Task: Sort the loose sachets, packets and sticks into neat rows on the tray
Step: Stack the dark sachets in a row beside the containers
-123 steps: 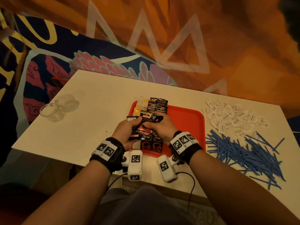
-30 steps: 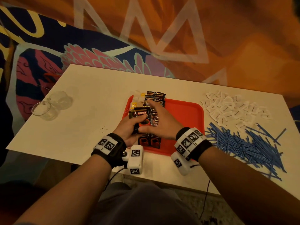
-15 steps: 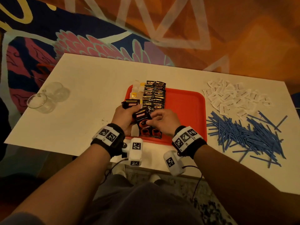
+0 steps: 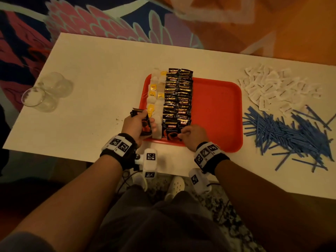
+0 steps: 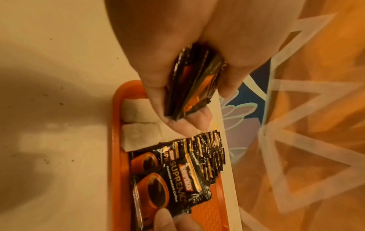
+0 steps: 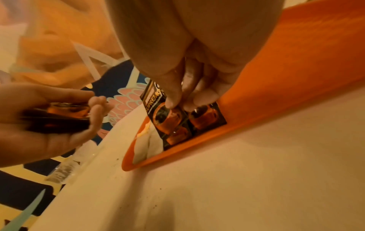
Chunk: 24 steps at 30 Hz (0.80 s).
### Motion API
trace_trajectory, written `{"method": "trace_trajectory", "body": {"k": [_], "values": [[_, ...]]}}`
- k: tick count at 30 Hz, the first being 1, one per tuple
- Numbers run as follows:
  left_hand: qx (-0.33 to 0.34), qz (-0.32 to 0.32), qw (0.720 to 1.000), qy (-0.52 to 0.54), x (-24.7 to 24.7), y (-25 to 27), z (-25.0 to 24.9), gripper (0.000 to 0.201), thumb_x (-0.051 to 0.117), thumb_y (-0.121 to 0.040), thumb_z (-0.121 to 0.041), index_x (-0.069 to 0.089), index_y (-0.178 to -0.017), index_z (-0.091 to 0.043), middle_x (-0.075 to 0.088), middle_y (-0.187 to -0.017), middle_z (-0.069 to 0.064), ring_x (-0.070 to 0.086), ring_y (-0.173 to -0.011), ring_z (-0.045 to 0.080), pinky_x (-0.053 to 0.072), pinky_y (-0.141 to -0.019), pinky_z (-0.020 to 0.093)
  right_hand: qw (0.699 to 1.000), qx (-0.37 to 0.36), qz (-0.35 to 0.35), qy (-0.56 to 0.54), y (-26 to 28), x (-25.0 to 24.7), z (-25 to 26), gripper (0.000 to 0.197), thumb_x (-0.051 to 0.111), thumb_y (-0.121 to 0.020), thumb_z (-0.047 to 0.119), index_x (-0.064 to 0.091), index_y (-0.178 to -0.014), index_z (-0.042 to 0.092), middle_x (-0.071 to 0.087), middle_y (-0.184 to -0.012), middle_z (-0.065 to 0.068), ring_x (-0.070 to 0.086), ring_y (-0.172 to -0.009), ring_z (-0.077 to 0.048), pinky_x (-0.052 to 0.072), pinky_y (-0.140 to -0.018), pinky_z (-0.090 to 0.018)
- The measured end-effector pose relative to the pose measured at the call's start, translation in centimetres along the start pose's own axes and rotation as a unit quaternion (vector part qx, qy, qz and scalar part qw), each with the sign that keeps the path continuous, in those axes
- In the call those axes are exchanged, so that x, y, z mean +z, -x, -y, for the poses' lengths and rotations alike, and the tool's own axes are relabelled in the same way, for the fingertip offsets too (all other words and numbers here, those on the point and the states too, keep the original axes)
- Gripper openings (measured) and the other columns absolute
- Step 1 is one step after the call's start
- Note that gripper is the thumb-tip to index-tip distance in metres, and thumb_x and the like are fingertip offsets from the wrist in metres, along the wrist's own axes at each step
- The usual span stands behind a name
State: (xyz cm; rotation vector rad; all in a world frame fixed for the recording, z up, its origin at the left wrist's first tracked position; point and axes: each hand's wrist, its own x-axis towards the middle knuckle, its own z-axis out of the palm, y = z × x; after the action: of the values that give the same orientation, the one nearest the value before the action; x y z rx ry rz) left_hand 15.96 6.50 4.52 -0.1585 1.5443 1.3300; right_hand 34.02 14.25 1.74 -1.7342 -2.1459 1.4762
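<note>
A red tray (image 4: 218,106) lies mid-table. Along its left side run white tea bags (image 4: 154,99) and two overlapping rows of black coffee sachets (image 4: 179,95). My left hand (image 4: 138,124) grips a small stack of black coffee sachets (image 5: 195,81) upright over the tray's near-left corner. My right hand (image 4: 192,135) pinches the nearest black sachet (image 4: 171,132) at the front of the rows, thumb on its printed cup (image 6: 168,112). White sachets (image 4: 276,88) and blue sticks (image 4: 291,135) lie loose on the table to the right.
A clear glass (image 4: 39,96) lies tipped at the table's left edge. The tray's right half (image 4: 218,115) is bare red. The table's front edge (image 4: 72,155) runs just below my wrists.
My view has dropped closer over the tray. My right hand has drawn back from the rows to the near edge and set a sachet at the front; the left still holds its stack.
</note>
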Motion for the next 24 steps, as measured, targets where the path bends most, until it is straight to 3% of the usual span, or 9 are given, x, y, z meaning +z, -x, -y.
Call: {"method": "trace_trajectory", "body": {"k": [2,7,10,15,19,24], "values": [[-0.016,-0.003,1.0,0.018,-0.7,-0.1,0.2,0.018,0.057,-0.1,-0.025,0.058,-0.106,-0.008,0.065,-0.07,0.008,0.062,-0.06,0.023,0.055,-0.062,0.038,1.0,0.022,-0.01,-0.006,-0.5,0.7,-0.3,0.02,0.067,-0.092,0.018,0.071,-0.11,0.009,0.068,-0.107,-0.003,0.056,-0.086,-0.01,0.04,-0.062,-0.015],[-0.021,-0.003,1.0,0.021,-2.2,-0.4,0.3,0.014,0.056,-0.1,-0.022,0.059,-0.097,-0.008,0.065,-0.07,0.007,0.063,-0.06,0.021,0.056,-0.058,0.036,0.998,0.052,-0.019,-0.014,-1.7,2.4,-0.2,0.022,0.068,-0.091,0.018,0.071,-0.111,0.01,0.069,-0.112,-0.003,0.056,-0.085,-0.009,0.034,-0.053,-0.009],[-0.025,-0.002,1.0,0.018,-2.9,-0.5,0.3,0.014,0.055,-0.1,-0.021,0.06,-0.098,-0.008,0.066,-0.069,0.006,0.063,-0.059,0.02,0.057,-0.061,0.036,0.997,0.074,-0.013,0.0,-2.3,3.2,0.1,0.023,0.071,-0.09,0.021,0.072,-0.11,0.01,0.068,-0.112,-0.003,0.056,-0.086,-0.011,0.043,-0.062,-0.014],[-0.021,-0.009,1.0,-0.003,-3.6,-0.6,0.6,0.014,0.055,-0.1,-0.019,0.062,-0.101,-0.006,0.067,-0.072,0.008,0.065,-0.06,0.022,0.057,-0.062,0.038,0.993,0.109,-0.036,-0.003,-2.9,4.2,0.3,0.013,0.076,-0.084,0.021,0.066,-0.09,0.016,0.066,-0.099,-0.002,0.055,-0.07,-0.006,0.036,-0.048,-0.016],[-0.016,-0.008,1.0,-0.011,-3.4,-0.4,0.9,0.015,0.053,-0.099,-0.017,0.062,-0.104,-0.005,0.068,-0.077,0.009,0.065,-0.061,0.022,0.059,-0.061,0.037,0.993,0.104,-0.052,-0.015,-2.9,4.3,0.1,0.021,0.08,-0.081,0.021,0.059,-0.078,0.019,0.064,-0.093,0.0,0.054,-0.067,-0.004,0.038,-0.049,-0.017],[-0.01,0.007,0.999,-0.032,-2.8,-0.2,0.6,0.02,0.046,-0.1,-0.013,0.061,-0.106,-0.002,0.071,-0.079,0.011,0.067,-0.066,0.024,0.06,-0.061,0.037,0.994,0.095,-0.043,-0.001,-2.4,3.3,-0.6,0.014,0.078,-0.083,0.026,0.067,-0.089,0.019,0.065,-0.094,0.005,0.05,-0.067,0.003,0.033,-0.048,-0.013]]}}
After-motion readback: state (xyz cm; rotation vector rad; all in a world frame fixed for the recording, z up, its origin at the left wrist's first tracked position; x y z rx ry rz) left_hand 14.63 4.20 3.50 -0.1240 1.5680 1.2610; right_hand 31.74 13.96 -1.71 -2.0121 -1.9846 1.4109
